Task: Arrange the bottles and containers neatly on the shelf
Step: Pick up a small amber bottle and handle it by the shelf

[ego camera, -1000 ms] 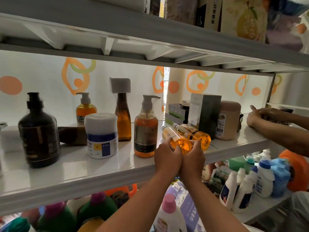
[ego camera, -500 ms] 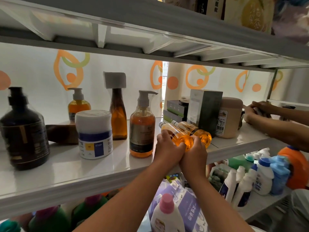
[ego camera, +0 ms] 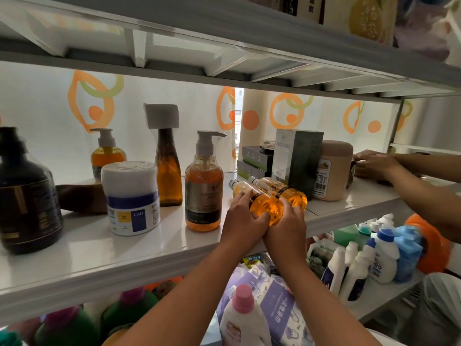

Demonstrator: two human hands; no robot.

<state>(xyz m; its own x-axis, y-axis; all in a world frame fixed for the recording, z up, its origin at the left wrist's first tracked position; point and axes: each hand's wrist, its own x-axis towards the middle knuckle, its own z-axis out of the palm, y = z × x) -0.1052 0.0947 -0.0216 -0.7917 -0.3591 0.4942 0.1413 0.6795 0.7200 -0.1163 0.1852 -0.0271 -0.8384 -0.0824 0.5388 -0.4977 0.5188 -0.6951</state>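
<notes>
Two small orange bottles lie on their sides on the white shelf (ego camera: 104, 255), caps pointing away. My left hand (ego camera: 243, 221) wraps the nearer orange bottle (ego camera: 262, 206) from the left. My right hand (ego camera: 287, 228) presses against its base, its fingers reaching the second orange bottle (ego camera: 282, 191) beside it. Left of my hands stand an amber pump bottle (ego camera: 203, 191), a tall brown bottle (ego camera: 168, 168), a white tub (ego camera: 131, 198), a smaller pump bottle (ego camera: 107, 152) and a big dark bottle (ego camera: 23, 193).
Dark boxes (ego camera: 296, 158) and a beige jar (ego camera: 333, 171) stand to the right at the back. Another person's hands (ego camera: 374, 162) reach onto the shelf at far right. Detergent bottles (ego camera: 374, 263) fill the shelf below; the upper shelf (ego camera: 224, 33) hangs low overhead.
My hands have pushed the nearer orange bottle slightly farther onto the shelf. The view has shifted a little to the right. The other person's hands have moved at the far right.
</notes>
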